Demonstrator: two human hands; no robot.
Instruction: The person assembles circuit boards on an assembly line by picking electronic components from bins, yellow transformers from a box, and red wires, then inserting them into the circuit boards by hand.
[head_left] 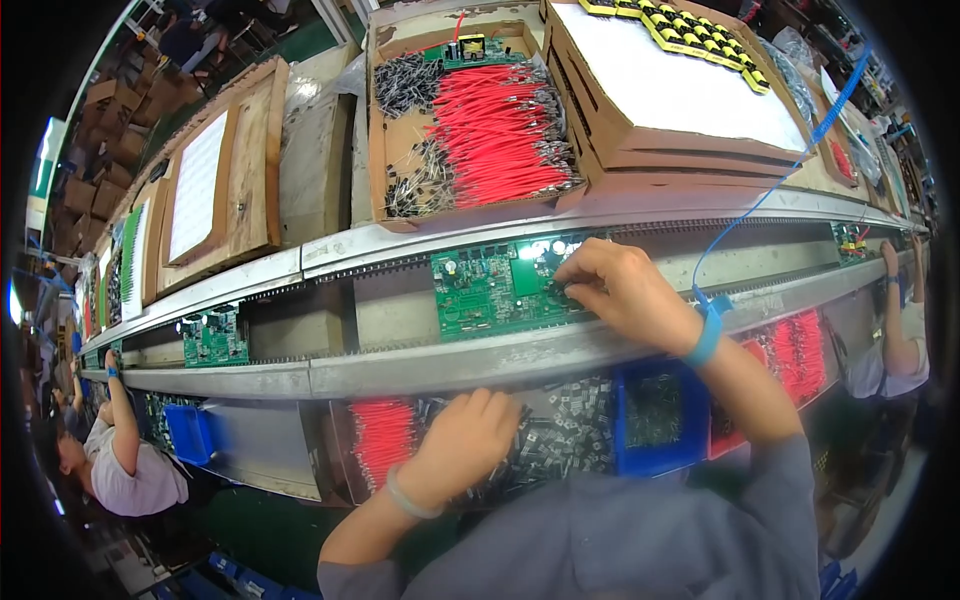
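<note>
While right hand (pixel 635 290) half-closes over one circuit board (pixel 480 290), left hand (pixel 465 440) curls near one parts heap (pixel 567 428); holdings unclear.

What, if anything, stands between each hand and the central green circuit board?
Nothing visible blocks the right hand: its fingertips are at the right end of the circuit board. The metal front rail runs between that board and the left hand, which is down by the loose parts.

Brightly lit across the middle, flaring white on the rectangular green circuit board (pixel 480 293), softly blurred around the bare left hand (pixel 466 437); dimmer among brown cardboard boxes (pixel 108 172), curving, then blackening toward the rim.
</note>
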